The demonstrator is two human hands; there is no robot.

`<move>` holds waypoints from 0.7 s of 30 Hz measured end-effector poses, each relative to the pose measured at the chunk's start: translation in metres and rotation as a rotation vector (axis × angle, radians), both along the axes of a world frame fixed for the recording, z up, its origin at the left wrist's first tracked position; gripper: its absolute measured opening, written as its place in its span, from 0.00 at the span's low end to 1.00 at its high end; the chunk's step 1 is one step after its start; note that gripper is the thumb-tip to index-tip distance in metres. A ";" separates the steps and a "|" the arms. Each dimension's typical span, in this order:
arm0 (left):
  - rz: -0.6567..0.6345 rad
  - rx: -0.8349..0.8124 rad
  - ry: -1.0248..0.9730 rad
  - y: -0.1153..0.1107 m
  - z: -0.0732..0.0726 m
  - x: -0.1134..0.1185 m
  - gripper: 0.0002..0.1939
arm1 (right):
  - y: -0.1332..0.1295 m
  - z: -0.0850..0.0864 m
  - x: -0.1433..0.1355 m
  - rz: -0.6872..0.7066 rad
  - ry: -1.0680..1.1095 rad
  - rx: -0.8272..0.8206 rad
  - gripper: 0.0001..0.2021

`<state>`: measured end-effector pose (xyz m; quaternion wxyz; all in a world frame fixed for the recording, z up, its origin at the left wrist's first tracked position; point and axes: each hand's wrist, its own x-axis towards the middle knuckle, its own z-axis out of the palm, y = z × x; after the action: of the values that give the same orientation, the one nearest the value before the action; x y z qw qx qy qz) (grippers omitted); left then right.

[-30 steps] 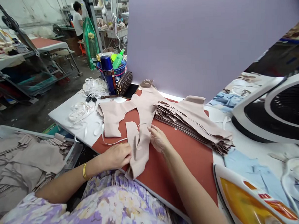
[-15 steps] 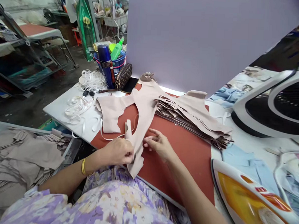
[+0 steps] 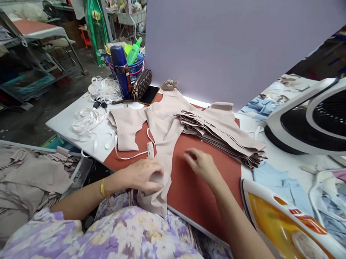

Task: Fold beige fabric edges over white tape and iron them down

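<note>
My left hand (image 3: pixel 144 175) rests on the lower part of a beige fabric piece (image 3: pixel 163 140), its thumb and fingers apart. That piece runs down the red mat (image 3: pixel 196 184) and hangs over the front edge toward my lap. My right hand (image 3: pixel 201 165) hovers above the mat to the right of the fabric, touching nothing, fingers loosely curved and apart, slightly blurred. A folded stack of beige pieces (image 3: pixel 221 137) lies behind my right hand. A thin white strip (image 3: pixel 131 157) curves beside the fabric, left of its middle.
An orange and white iron (image 3: pixel 283 222) sits at the right, below a white and black appliance (image 3: pixel 311 116). At the back left are a blue basket (image 3: pixel 135 71), a blue flask (image 3: pixel 122 75), a patterned pouch (image 3: pixel 142 84) and a phone. A bin of beige fabric (image 3: pixel 30 176) stands left.
My left hand has opened from a closed grip and lies on the fabric. The right hand has moved right, away from the cloth. The fabric's lower part has spread wider.
</note>
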<state>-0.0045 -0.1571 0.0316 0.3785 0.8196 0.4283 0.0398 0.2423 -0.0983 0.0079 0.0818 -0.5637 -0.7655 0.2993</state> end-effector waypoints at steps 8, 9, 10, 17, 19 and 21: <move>0.168 0.265 0.400 0.021 -0.026 0.057 0.10 | 0.080 -0.020 -0.014 0.013 -0.377 0.428 0.14; 0.154 0.253 0.419 0.023 -0.025 0.058 0.12 | 0.086 -0.021 -0.016 0.026 -0.409 0.437 0.15; 0.137 0.247 0.429 0.024 -0.024 0.057 0.13 | 0.091 -0.022 -0.018 0.032 -0.438 0.441 0.16; -0.255 -0.162 0.179 0.006 -0.017 0.038 0.02 | 0.116 -0.021 -0.020 -0.034 -0.510 0.436 0.18; -0.397 -0.382 0.070 -0.001 -0.018 0.036 0.04 | 0.118 -0.017 -0.018 -0.052 -0.486 0.427 0.16; -0.446 -0.518 0.022 -0.005 -0.018 0.035 0.05 | 0.115 -0.013 -0.015 -0.059 -0.442 0.417 0.13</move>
<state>0.0303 -0.1617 0.0132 0.5686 0.7702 0.2386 -0.1630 0.2274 0.0167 -0.0047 0.0358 -0.6082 -0.7930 0.0032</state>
